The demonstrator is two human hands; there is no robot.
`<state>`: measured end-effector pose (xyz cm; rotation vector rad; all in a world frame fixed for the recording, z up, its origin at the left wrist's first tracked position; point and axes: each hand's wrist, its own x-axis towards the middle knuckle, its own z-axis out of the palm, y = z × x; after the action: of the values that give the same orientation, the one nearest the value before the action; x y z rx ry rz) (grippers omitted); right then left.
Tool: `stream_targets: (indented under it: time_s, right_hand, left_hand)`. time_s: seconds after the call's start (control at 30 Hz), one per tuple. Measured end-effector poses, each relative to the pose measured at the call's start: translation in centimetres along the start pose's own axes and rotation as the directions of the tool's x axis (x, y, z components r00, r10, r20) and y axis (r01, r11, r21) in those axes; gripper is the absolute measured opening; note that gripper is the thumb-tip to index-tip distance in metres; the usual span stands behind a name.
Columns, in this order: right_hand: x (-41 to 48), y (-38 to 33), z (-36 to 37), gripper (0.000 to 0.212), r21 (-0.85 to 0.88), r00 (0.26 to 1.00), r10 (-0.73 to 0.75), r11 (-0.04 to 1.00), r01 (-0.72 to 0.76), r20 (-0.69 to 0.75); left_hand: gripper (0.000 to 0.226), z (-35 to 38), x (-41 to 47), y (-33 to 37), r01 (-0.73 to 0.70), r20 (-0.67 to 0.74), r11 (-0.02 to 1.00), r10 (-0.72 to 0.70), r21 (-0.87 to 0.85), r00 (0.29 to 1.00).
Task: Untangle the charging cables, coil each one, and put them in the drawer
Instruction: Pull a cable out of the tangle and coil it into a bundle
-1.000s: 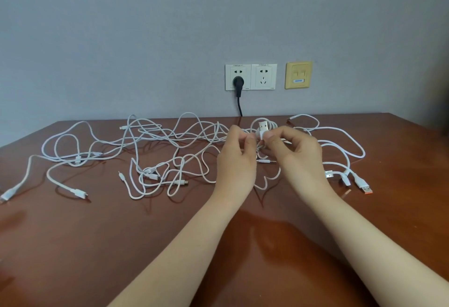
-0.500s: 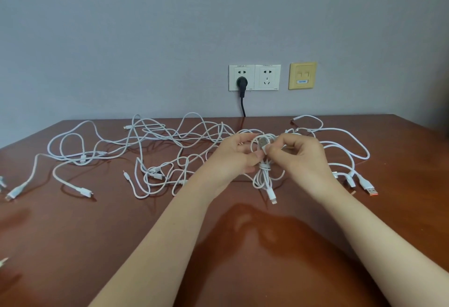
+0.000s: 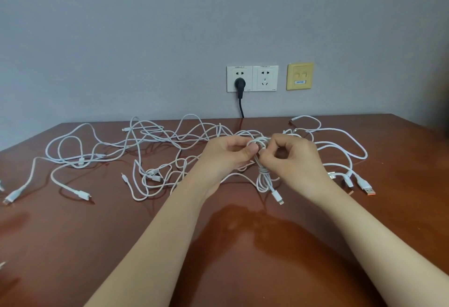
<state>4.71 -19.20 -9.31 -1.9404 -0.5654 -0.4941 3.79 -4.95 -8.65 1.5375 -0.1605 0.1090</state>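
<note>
Several white charging cables [image 3: 155, 151] lie tangled across the far half of a brown wooden table [image 3: 73, 246]. Above the table's middle, a small coiled white cable [image 3: 264, 177] hangs between my hands, with one connector dangling at its lower end. My left hand [image 3: 226, 158] pinches the top of this coil from the left. My right hand [image 3: 291, 160] pinches it from the right, fingers curled around the strands. No drawer is in view.
White wall sockets [image 3: 252, 78] with a black plug [image 3: 240, 86] and a yellow wall plate [image 3: 300, 76] sit on the grey wall behind the table. An orange-tipped USB plug [image 3: 366, 188] lies right of my right hand. Loose cable ends reach the table's left edge.
The short cable went from a bundle held high between my fingertips to a wrapped coil hanging below them. My hands dropped slightly and my left palm turned upward.
</note>
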Motion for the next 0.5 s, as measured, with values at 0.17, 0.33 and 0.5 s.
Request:
stream_targets:
  time_s: [0.17, 0.33, 0.5]
  right_hand:
    - [0.0, 0.26, -0.03, 0.027, -0.061, 0.999, 0.022, 0.998, -0.021, 0.031]
    - [0.39, 0.43, -0.52, 0.028, 0.013, 0.997, 0.07, 0.997, -0.07, 0.015]
    - [0.6, 0.32, -0.89, 0.031, 0.105, 0.997, 0.076, 0.991, -0.078, 0.022]
  left_hand:
    - [0.02, 0.23, -0.08, 0.27, -0.116, -0.095, 0.922, 0.161, 0.368, 0.982]
    - [0.013, 0.16, -0.41, 0.57, -0.112, 0.017, 0.971, 0.111, 0.21, 0.994]
    - [0.018, 0.22, -0.33, 0.42, -0.098, -0.066, 0.991, 0.104, 0.094, 0.992]
